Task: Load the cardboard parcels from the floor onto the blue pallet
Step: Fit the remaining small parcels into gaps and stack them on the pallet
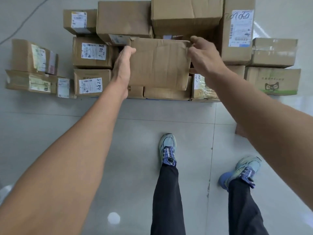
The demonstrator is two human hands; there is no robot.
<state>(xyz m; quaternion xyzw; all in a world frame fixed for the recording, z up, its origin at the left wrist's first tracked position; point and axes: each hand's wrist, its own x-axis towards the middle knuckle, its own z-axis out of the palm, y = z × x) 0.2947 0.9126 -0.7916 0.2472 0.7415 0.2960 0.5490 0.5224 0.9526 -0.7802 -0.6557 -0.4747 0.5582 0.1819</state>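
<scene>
Parcel (159, 63) held between left hand (122, 63) and right hand (203, 56).

cardboard parcels (159, 63) approx 18 | hands (123, 64) 2 | shoes (167, 147) 2

Glossy pale grey tiled floor (135, 133), thin dark grout lines (214, 133); round white light reflection (113, 218) at seven o'clock, thin grey cable (22, 23) at ten o'clock

This looks like a parcel depot or courier storeroom. Taped cardboard parcels (77, 57) of many sizes stand stacked together, many bearing printed shipping labels (240, 28) with barcodes and handwritten numbers, on a glossy grey tiled floor (135, 141).
</scene>
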